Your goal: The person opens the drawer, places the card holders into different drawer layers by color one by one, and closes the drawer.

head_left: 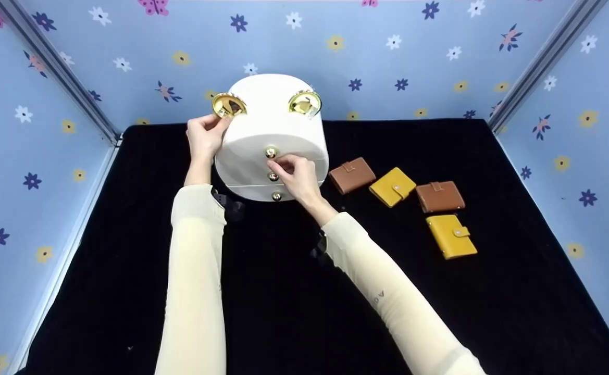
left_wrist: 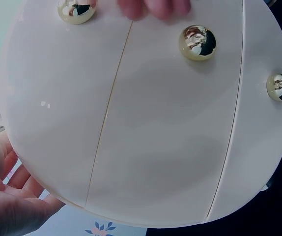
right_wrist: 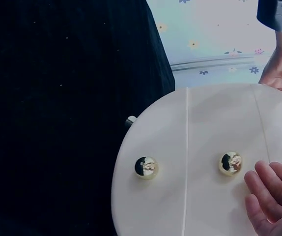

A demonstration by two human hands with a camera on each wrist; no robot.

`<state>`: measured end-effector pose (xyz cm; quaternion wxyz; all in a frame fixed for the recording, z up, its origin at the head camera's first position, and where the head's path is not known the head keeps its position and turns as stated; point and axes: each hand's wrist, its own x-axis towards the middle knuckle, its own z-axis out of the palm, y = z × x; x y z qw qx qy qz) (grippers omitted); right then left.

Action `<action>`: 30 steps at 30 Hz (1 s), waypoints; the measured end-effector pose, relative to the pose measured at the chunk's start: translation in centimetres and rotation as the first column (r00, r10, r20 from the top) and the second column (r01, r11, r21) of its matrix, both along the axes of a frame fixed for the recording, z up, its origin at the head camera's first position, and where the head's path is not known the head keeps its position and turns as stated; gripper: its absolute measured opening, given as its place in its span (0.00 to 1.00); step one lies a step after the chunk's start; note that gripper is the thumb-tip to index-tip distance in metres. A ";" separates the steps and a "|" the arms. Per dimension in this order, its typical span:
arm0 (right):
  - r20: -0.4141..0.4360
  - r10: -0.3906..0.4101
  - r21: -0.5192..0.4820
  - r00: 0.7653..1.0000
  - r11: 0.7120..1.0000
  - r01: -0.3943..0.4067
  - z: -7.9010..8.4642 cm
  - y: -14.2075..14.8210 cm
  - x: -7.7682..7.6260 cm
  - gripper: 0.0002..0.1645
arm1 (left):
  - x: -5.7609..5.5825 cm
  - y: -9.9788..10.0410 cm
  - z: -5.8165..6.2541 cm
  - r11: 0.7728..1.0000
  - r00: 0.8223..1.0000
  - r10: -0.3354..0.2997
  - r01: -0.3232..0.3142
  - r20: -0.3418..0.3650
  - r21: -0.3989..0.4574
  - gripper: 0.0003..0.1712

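Note:
A white rounded drawer box (head_left: 252, 156) stands at the back of the black cloth, with two gold discs on top. Three gold knobs run down its front, and thin seams part the drawers. My left hand (head_left: 205, 136) rests against the box's left side, just under the left gold disc (head_left: 229, 105); its fingertips meet the curved edge in the left wrist view. With thumb and forefinger my right hand (head_left: 299, 177) pinches the top knob (head_left: 271, 151). Its other fingers (right_wrist: 266, 191) spread beside the middle knob (right_wrist: 230, 163). The bottom knob (head_left: 276, 196) stands apart from both hands.
Right of the box lie small snap-strap wallets: a brown wallet (head_left: 352, 176), a yellow wallet (head_left: 393, 187), another brown wallet (head_left: 440, 197) and another yellow wallet (head_left: 451, 236). Flower-patterned walls (head_left: 294, 41) rise behind and on both sides of the black cloth (head_left: 278, 291).

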<state>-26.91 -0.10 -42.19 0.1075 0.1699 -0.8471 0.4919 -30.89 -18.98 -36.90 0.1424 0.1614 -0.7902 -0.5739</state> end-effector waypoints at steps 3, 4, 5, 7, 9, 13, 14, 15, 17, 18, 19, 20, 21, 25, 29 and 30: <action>-0.009 -0.001 0.006 1.000 1.000 0.001 -0.4 0.1 0.1 0.14 | 0.0 0.0 0.0 1.000 1.000 -0.001 0.001 0.005 0.006 0.18; -0.010 -0.005 0.011 1.000 1.000 0.005 -0.6 0.1 0.1 0.14 | 0.0 0.0 0.0 1.000 1.000 -0.001 0.001 0.006 0.003 0.18; -0.010 -0.010 0.016 1.000 1.000 0.010 -0.7 0.2 0.2 0.14 | 0.0 0.0 0.0 1.000 1.000 0.000 0.000 0.006 0.007 0.18; -0.005 -0.023 0.031 1.000 0.999 0.023 -1.0 0.3 0.2 0.14 | 0.0 0.0 0.0 1.000 1.000 0.001 -0.002 0.006 0.008 0.18; 0.002 -0.039 0.048 0.999 0.998 0.039 -1.2 0.3 0.3 0.14 | 0.0 0.0 0.1 1.000 1.000 0.003 -0.003 0.004 0.014 0.18; 0.016 -0.082 0.092 0.996 0.993 0.080 -1.6 0.4 0.3 0.15 | 0.1 0.0 0.1 1.000 1.000 0.004 -0.005 0.004 0.019 0.18; 0.019 -0.091 0.102 0.996 0.991 0.089 -1.7 0.4 0.3 0.16 | 0.1 0.0 0.1 1.000 1.000 0.004 -0.004 0.003 0.014 0.18; 0.024 -0.098 0.112 0.995 0.989 0.095 -1.7 0.4 0.3 0.16 | 0.0 0.0 0.1 1.000 1.000 0.004 -0.004 0.004 0.008 0.18; 0.036 -0.109 0.131 0.993 0.986 0.103 -1.9 0.4 0.3 0.16 | 0.0 0.0 0.0 1.000 1.000 0.005 -0.005 0.002 -0.001 0.18; 0.044 -0.111 0.137 0.993 0.985 0.104 -1.9 0.4 0.3 0.16 | 0.0 0.0 0.0 1.000 1.000 0.005 -0.005 0.000 0.001 0.18; 0.051 -0.113 0.143 0.992 0.984 0.104 -2.0 0.4 0.2 0.17 | -0.1 0.0 0.0 1.000 1.000 0.007 -0.007 0.000 0.007 0.18; 0.061 -0.113 0.149 0.992 0.984 0.103 -2.1 0.4 0.2 0.17 | 0.0 0.0 0.0 1.000 1.000 0.008 -0.008 0.001 0.008 0.18; 0.074 -0.113 0.153 0.991 0.983 0.101 -2.2 0.3 0.2 0.17 | -0.1 0.0 0.0 1.000 1.000 0.010 -0.010 0.002 0.013 0.18; 0.147 -0.092 0.139 0.985 0.988 0.071 -2.6 0.3 0.0 0.20 | -0.1 0.0 0.1 1.000 1.000 0.011 -0.011 0.004 0.020 0.18; 0.272 -0.021 0.040 0.962 0.999 0.010 -3.1 0.3 -0.1 0.23 | 0.0 0.0 0.1 1.000 1.000 0.005 -0.005 0.006 0.008 0.18; 0.299 -0.008 0.016 0.954 1.000 0.003 -3.3 0.3 -0.2 0.23 | 0.0 0.0 0.1 1.000 1.000 0.002 -0.002 0.007 0.010 0.18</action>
